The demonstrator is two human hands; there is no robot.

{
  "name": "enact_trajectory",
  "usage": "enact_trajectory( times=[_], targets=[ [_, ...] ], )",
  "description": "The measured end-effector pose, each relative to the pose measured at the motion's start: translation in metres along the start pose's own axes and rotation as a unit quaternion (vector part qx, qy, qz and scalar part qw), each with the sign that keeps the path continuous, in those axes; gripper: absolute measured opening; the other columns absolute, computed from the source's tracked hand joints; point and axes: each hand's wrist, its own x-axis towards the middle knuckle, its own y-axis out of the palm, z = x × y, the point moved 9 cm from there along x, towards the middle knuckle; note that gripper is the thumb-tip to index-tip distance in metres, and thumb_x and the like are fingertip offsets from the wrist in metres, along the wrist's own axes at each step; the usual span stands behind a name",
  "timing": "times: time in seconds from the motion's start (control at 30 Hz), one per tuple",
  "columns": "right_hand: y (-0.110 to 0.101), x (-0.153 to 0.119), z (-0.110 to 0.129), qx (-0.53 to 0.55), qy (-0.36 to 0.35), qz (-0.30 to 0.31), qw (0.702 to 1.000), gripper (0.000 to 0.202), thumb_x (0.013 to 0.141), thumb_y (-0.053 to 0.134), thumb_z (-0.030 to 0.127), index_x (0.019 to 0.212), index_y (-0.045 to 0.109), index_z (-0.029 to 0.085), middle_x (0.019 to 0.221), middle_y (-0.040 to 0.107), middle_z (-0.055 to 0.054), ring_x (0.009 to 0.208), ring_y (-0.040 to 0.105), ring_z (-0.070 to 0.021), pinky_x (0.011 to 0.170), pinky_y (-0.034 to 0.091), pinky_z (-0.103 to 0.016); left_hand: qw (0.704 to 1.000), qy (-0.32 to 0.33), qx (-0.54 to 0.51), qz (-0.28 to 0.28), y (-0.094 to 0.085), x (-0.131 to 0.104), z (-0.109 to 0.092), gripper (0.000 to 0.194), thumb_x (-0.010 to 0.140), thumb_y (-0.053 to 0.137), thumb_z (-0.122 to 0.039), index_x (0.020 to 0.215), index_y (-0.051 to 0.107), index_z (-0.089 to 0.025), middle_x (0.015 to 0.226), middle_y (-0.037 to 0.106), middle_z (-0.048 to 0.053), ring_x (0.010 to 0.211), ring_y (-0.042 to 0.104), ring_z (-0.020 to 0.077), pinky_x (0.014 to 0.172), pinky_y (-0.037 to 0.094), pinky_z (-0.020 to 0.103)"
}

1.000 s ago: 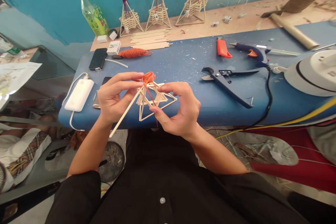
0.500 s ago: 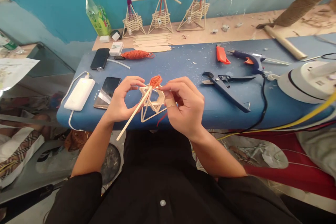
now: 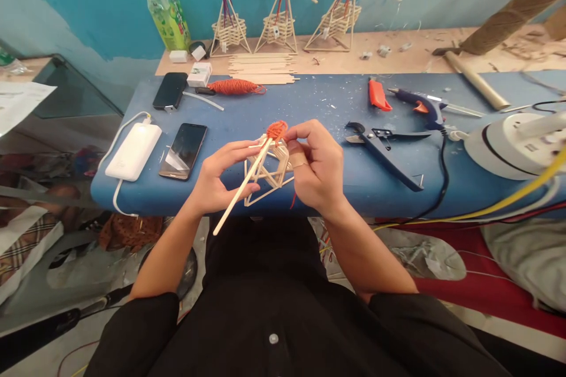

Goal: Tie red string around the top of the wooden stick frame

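A small frame of thin wooden sticks [image 3: 262,172] is between my hands near the table's front edge. Orange-red string [image 3: 277,131] is wound round its top, and one long stick slants down from there toward me. My left hand [image 3: 221,175] is curved round the frame's left side, thumb and fingers closed on its sticks. With thumb and forefinger pinched beside the wound top, my right hand [image 3: 315,166] grips the string; a plaster is wrapped on its thumb. A loose red end of string hangs below that hand.
On the blue table [image 3: 309,100] lie pruning shears [image 3: 384,156], a glue gun [image 3: 427,107], a red-orange holder [image 3: 379,95], phones [image 3: 183,150], a power bank [image 3: 134,151] and an orange string bundle [image 3: 236,88]. Three stick models [image 3: 278,26] stand behind. A power strip [image 3: 517,141] is at right.
The view has shifted slightly. The stick frame and both hands have moved a little right, and the frame has turned a bit. Both hands keep their hold.
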Motion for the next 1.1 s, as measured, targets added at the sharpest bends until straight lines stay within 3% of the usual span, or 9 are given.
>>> enact_trajectory(
  times=[0.17,0.3,0.47,0.53,0.63,0.73,0.87,1.0,1.1],
  targets=[
    [-0.001,-0.002,0.009,-0.015,-0.059,-0.017,0.998,0.008,0.104,0.066,0.020,0.101,0.073,0.023,0.091,0.072,-0.002,0.069,0.058,-0.0131,0.057,0.044,-0.029,0.999,-0.019,-0.041,-0.006,0.009,-0.008,0.007,0.079,0.081,0.098,-0.035,0.154,0.066,-0.030,0.154,0.069,0.017,0.142,0.070,0.0341,0.108,0.069,0.047],
    [-0.001,0.004,0.009,-0.023,-0.088,-0.011,0.996,0.016,0.107,0.063,0.020,0.101,0.077,0.024,0.092,0.076,-0.003,0.076,0.067,-0.0151,0.068,0.053,-0.031,0.999,-0.027,-0.030,-0.028,0.012,-0.014,0.005,0.085,0.078,0.100,-0.036,0.155,0.064,-0.028,0.150,0.069,0.018,0.141,0.069,0.0351,0.103,0.072,0.045],
    [0.006,0.030,-0.018,-0.011,-0.062,0.041,0.997,0.030,0.112,0.057,0.040,0.101,0.081,0.026,0.091,0.076,-0.003,0.083,0.070,-0.0173,0.078,0.058,-0.036,0.994,-0.022,0.068,-0.088,0.020,-0.013,-0.008,0.050,0.099,0.072,-0.022,0.149,0.068,-0.026,0.142,0.072,0.015,0.127,0.075,0.0280,0.098,0.073,0.041],
    [0.008,0.042,-0.032,0.002,-0.050,0.065,0.997,0.035,0.112,0.058,0.048,0.100,0.081,0.025,0.089,0.075,-0.003,0.083,0.069,-0.0171,0.079,0.059,-0.037,0.982,-0.017,0.134,-0.135,0.024,-0.009,-0.011,0.047,0.101,0.063,-0.013,0.145,0.072,-0.027,0.135,0.076,0.012,0.117,0.078,0.0235,0.096,0.073,0.037],
    [0.008,0.057,-0.044,0.041,-0.059,0.097,0.993,0.040,0.111,0.059,0.053,0.098,0.083,0.023,0.087,0.075,-0.003,0.081,0.070,-0.0163,0.078,0.059,-0.037,0.959,-0.006,0.210,-0.188,0.033,-0.002,-0.011,0.039,0.101,0.065,-0.012,0.135,0.078,-0.027,0.120,0.081,0.009,0.103,0.080,0.0202,0.090,0.071,0.032],
    [0.004,0.063,-0.047,0.050,-0.077,0.127,0.988,0.033,0.110,0.064,0.046,0.097,0.085,0.024,0.094,0.077,-0.003,0.086,0.072,-0.0157,0.080,0.061,-0.035,0.953,-0.013,0.222,-0.206,0.039,0.005,-0.006,0.026,0.105,0.067,-0.017,0.123,0.083,-0.027,0.110,0.083,0.008,0.097,0.081,0.0192,0.084,0.069,0.030],
    [-0.007,0.064,-0.048,-0.012,-0.079,0.108,0.991,0.025,0.108,0.068,0.042,0.107,0.088,0.027,0.100,0.072,-0.003,0.090,0.070,-0.0157,0.082,0.061,-0.036,0.952,-0.020,0.212,-0.218,0.039,0.013,-0.004,0.014,0.105,0.072,-0.026,0.113,0.084,-0.024,0.103,0.082,0.006,0.089,0.080,0.0173,0.078,0.068,0.028],
    [-0.010,0.059,-0.048,-0.050,-0.072,0.126,0.988,0.036,0.110,0.059,0.053,0.114,0.086,0.030,0.101,0.068,-0.004,0.093,0.069,-0.0185,0.086,0.062,-0.041,0.954,-0.024,0.186,-0.235,0.036,0.016,-0.004,0.011,0.104,0.075,-0.025,0.109,0.084,-0.022,0.110,0.080,0.007,0.090,0.079,0.0162,0.079,0.070,0.028],
    [-0.009,0.050,-0.039,-0.046,-0.104,0.155,0.981,0.048,0.106,0.056,0.064,0.127,0.082,0.030,0.111,0.068,-0.007,0.102,0.069,-0.0238,0.091,0.064,-0.046,0.952,-0.023,0.190,-0.238,0.035,0.017,-0.004,0.011,0.103,0.076,-0.021,0.108,0.085,-0.022,0.112,0.081,0.007,0.092,0.080,0.0166,0.081,0.069,0.029]
  ],
)
